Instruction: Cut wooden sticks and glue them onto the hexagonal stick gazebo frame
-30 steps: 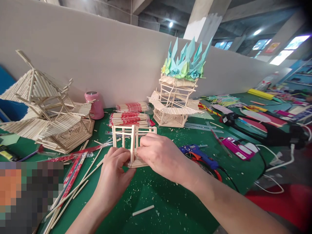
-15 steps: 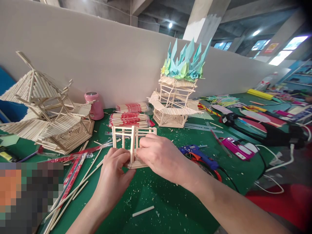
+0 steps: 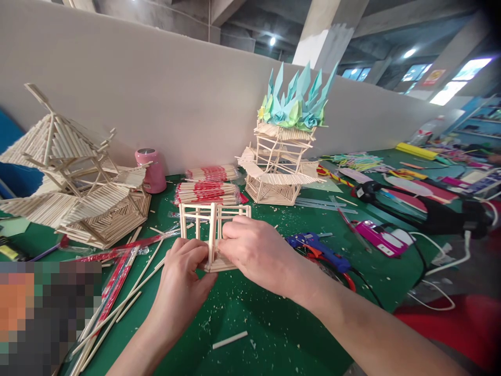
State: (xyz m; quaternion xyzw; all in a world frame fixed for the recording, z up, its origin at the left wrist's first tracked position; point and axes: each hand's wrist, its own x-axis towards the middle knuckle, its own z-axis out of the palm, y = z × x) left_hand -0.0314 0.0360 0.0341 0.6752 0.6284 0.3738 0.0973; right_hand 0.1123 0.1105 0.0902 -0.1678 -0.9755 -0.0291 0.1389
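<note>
I see the left hand with its fingers gripping a small stick frame at its seven o'clock corner, over the worktop, while the right hand has its fingers closed on the three o'clock side. From that frame, wrapped sticks lie at twelve o'clock, a paper-topped tower at two, a glue gun at three

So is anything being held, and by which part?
A small stick frame: the left hand grips its base near the front post; the right hand is beside that post, its exact hold hidden.
</note>
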